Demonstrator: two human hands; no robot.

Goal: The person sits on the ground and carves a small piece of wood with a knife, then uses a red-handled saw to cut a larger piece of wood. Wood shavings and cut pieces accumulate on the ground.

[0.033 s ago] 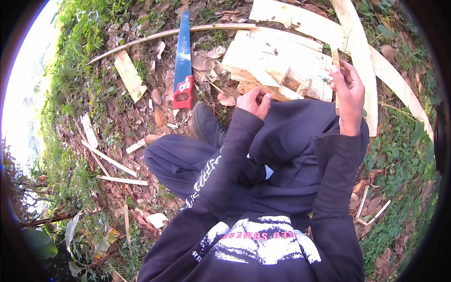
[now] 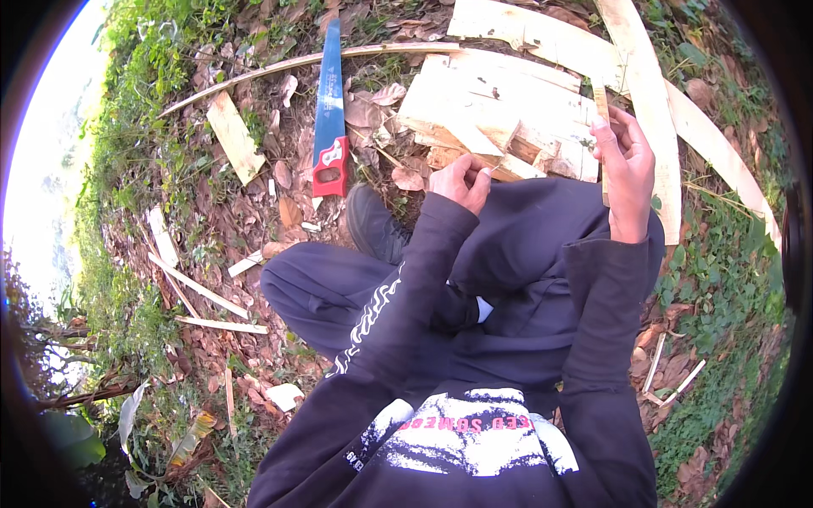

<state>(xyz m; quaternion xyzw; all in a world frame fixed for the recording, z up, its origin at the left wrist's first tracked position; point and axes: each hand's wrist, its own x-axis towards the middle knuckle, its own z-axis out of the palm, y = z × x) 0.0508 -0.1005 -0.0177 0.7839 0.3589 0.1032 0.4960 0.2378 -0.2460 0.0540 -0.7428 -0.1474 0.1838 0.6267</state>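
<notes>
My right hand (image 2: 628,173) is raised and closed around a thin wooden stick (image 2: 600,103) that points away from me. Near my knee, my left hand (image 2: 460,181) pinches a small pale sliver (image 2: 492,169) between its fingertips; what the sliver is cannot be made out. Both hands hover above a pile of pale cut boards (image 2: 500,106) lying on the ground. I sit with my legs folded, in dark trousers and a dark sweater, with one black shoe (image 2: 373,224) showing left of my left hand.
A handsaw (image 2: 329,110) with a blue blade and red handle lies on dry leaves left of the boards. Long planks (image 2: 652,110) run behind the pile. Offcuts and thin wood strips (image 2: 199,288) are scattered on the left. Grass borders both sides.
</notes>
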